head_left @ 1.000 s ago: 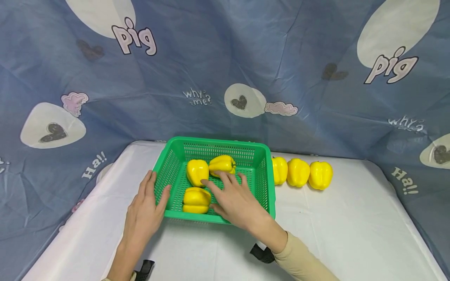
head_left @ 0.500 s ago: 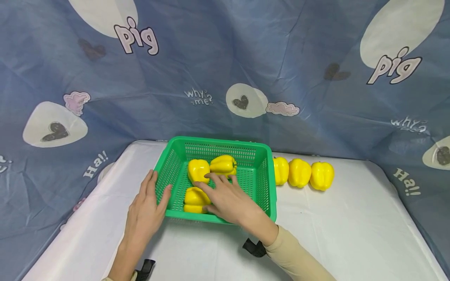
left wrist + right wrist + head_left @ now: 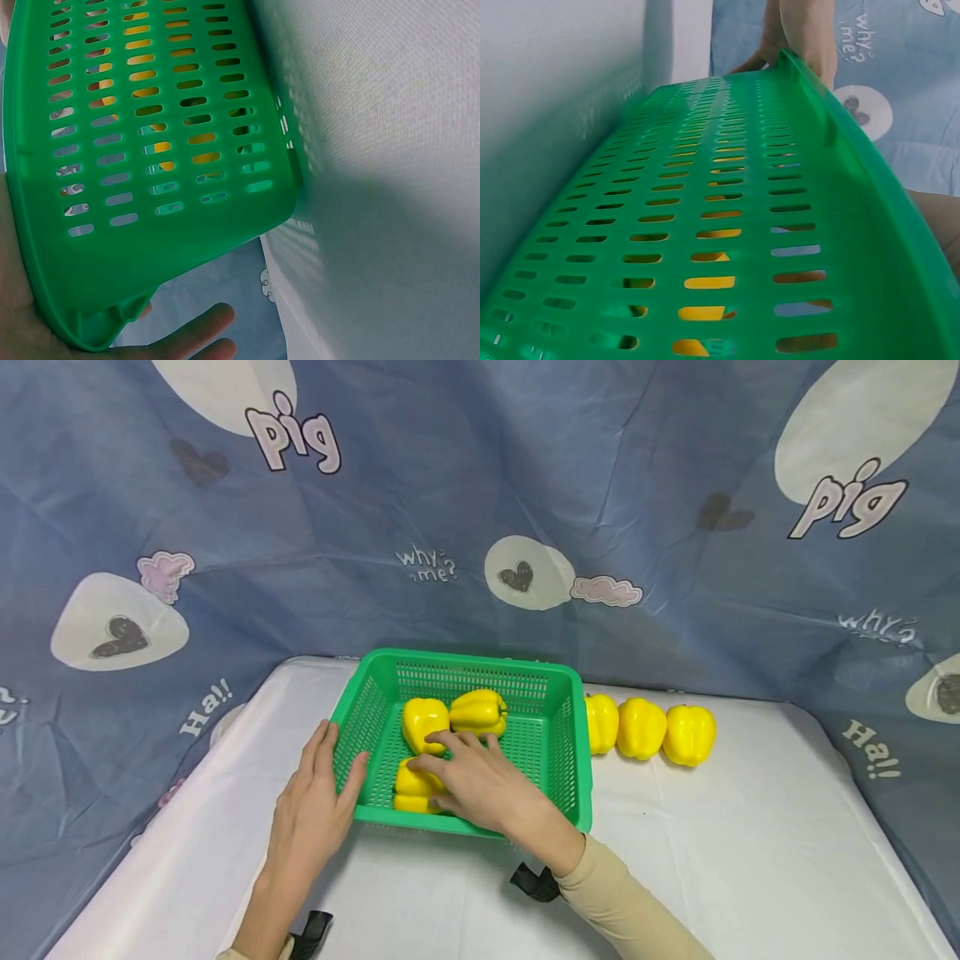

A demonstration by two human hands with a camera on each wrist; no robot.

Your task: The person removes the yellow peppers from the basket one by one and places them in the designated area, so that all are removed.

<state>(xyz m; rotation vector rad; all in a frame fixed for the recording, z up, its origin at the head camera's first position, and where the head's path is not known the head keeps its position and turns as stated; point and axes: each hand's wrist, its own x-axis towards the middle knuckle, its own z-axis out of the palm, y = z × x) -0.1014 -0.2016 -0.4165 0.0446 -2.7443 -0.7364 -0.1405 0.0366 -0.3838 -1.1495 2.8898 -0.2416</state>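
Note:
A green slotted basket (image 3: 465, 662) stands on the white table and holds three yellow peppers. My right hand (image 3: 472, 781) reaches in over the near rim. Its spread fingers lie on the near yellow pepper (image 3: 408, 787), the thumb at its near side. Two more peppers (image 3: 423, 720) (image 3: 478, 710) lie against the far wall. My left hand (image 3: 311, 814) holds the basket's near left corner, thumb hooked over the rim, fingers along the outside. The left wrist view shows the basket wall (image 3: 150, 150) against my palm. Through the slots (image 3: 709, 283) in the right wrist view, yellow shows.
Three more yellow peppers (image 3: 602, 724) (image 3: 640, 727) (image 3: 688, 735) stand in a row on the table right of the basket. A blue printed cloth (image 3: 480, 485) hangs close behind and to both sides. The table's rounded corners (image 3: 802, 714) lie near the cloth.
My right hand has slid left and down inside the basket, from near the far peppers onto the near pepper. The left hand and the basket have stayed put.

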